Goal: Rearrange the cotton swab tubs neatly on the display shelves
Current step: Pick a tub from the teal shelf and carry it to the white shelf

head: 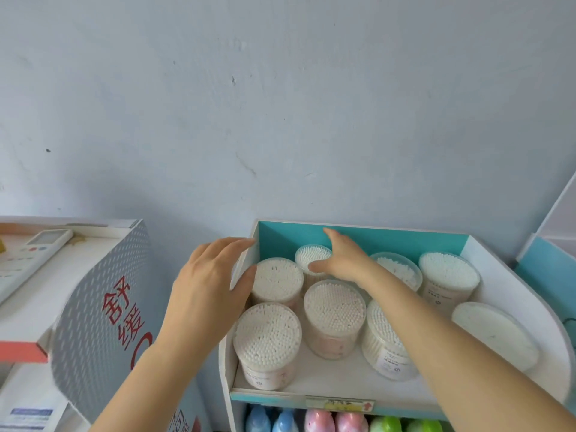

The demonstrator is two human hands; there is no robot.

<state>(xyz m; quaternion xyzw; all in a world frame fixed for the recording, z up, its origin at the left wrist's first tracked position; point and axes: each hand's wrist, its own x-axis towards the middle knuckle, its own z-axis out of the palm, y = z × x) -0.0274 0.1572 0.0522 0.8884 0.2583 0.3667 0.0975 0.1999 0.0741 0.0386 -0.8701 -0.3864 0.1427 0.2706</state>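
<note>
Teal-backed shelf (pixel 358 241) holds clear swab tubs (pixel 335 310); right hand (pixel 341 260) lies flat over the small back tub (pixel 311 255), left hand (pixel 212 288) rests against the side wall (pixel 243 262), all fingers (pixel 230 244) straight.

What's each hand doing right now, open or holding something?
Left hand: open, fingers straddling the shelf's left wall.
Right hand: open, thumb touching the small back tub.

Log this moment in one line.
left hand: open, at shelf's left wall | right hand: open, among back-row tubs | tubs: uneven rows
</note>
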